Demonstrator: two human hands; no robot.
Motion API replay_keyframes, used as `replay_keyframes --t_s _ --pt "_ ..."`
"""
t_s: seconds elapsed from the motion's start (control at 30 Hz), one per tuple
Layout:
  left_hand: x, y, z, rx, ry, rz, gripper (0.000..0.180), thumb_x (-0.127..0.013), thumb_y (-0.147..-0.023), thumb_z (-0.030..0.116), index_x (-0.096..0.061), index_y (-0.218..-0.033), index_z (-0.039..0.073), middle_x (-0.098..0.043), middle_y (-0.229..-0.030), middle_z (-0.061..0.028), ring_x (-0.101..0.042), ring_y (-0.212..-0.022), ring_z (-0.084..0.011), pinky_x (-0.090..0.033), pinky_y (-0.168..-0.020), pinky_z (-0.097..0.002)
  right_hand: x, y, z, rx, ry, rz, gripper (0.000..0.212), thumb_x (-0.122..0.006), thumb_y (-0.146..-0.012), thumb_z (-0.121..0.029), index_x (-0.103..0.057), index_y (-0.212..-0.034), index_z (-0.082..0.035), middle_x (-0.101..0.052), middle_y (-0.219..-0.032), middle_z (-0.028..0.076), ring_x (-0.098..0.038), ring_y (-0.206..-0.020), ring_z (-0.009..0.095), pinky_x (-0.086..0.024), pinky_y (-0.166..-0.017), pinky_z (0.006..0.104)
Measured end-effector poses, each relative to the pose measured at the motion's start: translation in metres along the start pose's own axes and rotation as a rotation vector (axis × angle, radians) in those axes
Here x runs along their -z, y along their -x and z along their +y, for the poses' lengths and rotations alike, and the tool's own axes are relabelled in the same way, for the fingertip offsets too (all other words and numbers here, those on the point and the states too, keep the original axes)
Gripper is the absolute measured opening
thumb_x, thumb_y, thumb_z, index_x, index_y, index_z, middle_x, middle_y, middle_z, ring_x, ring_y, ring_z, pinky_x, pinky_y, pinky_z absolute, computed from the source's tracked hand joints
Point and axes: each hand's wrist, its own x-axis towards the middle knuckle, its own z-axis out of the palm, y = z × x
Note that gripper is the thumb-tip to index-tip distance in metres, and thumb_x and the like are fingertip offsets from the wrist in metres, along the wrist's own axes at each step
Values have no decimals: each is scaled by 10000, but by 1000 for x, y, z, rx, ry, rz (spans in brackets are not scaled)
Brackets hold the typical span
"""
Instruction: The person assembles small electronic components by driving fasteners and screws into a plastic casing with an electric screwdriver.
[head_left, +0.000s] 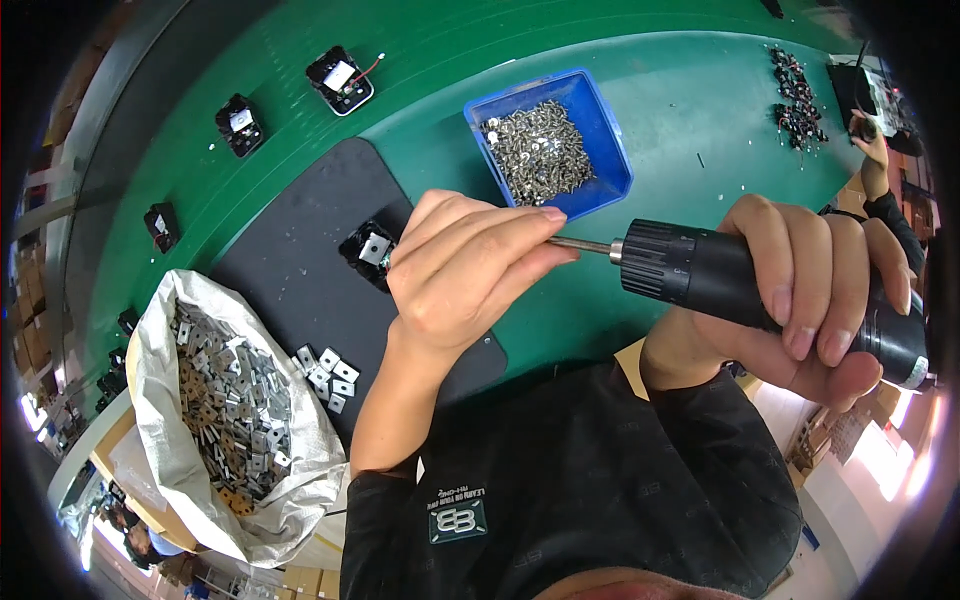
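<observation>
The driver (695, 267), at 3 o'clock of the view, was clamped in the right hand (815, 280), its bit (588, 244) pointing to 9 o'clock; the left hand (465, 255) pinched the bit's tip, the grip's interior hidden. A black housing (362, 250) lay on the mat (300, 240) at 10 o'clock. The screw bin (612, 165) stood on the table (685, 110) at 1 o'clock, the sack (158, 340) of plates (245, 410) at 8 o'clock.

Green worktable (680, 110); bright light (887, 470) at lower right.
</observation>
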Motion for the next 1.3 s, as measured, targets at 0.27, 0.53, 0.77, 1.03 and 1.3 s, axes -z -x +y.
replay_keyframes --t_s 0.27,0.53,0.77,1.03,1.3 --pt "19 12 38 -89 -6 83 234 -822 -626 135 -703 -792 22 -691 -731 -51 -643 -646 -170 -430 -572 -269 -31 21 -19 -7 -22 -117 377 -760 -702 -106 -545 -1011 -122 -582 -671 -50 -557 -582 71 -454 -640 242" --pt "42 53 83 -245 -81 209 236 -831 -620 130 -688 -779 32 -648 -698 -36 -592 -603 -165 -408 -544 -276 -62 69 -45 -43 -7 -403 379 -681 -824 -173 -488 -1149 -132 -566 -792 -32 -534 -689 104 -399 -697 269" --pt "60 87 108 -353 -98 217 326 -848 -607 101 -687 -876 12 -661 -706 -38 -606 -599 -160 -429 -545 -271 -84 109 -49 -9 53 -562 386 -671 -882 -208 -458 -1198 -143 -572 -822 -24 -536 -700 116 -409 -691 279" --pt "69 97 93 -413 -204 215 396 -836 -604 106 -684 -957 11 -652 -712 -22 -601 -612 -143 -419 -539 -260 -90 102 -23 -85 27 -490 401 -703 -803 -168 -478 -1132 -125 -552 -737 -39 -526 -642 86 -405 -670 252" --pt "102 90 37 55 -325 58 884 -882 -506 210 -515 -1294 51 -598 -1247 -98 -579 -1081 -292 -442 -902 -382 -67 62 20 -119 70 -448 489 -633 -865 -186 -415 -1299 -125 -550 -804 -7 -519 -667 121 -403 -660 299"
